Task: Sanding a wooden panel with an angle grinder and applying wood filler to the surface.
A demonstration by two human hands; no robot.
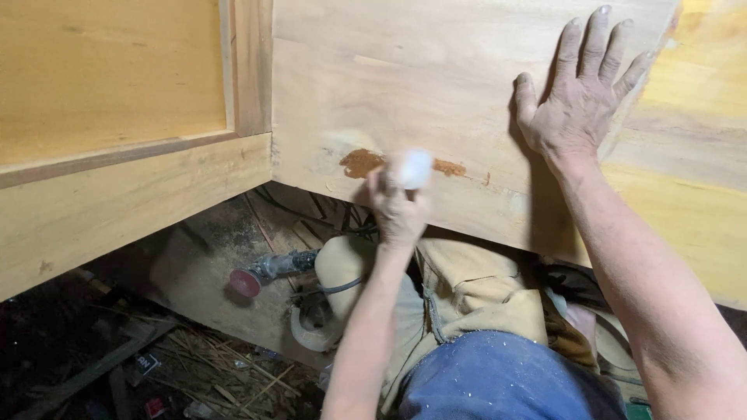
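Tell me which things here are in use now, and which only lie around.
In use: left hand holding small white object; brown filler patch; pale wooden panel; right hand flat on it.

Lying about: grey power sander with red disc; wood scraps.

Panel (436, 85) under right hand (577, 101): pale tan wood. Brown patch (362, 162) beside left hand (395, 206); white pad (414, 168) in it. Below: red-disc grey sander (264, 272), khaki trousers (467, 295), blue shirt (498, 381).
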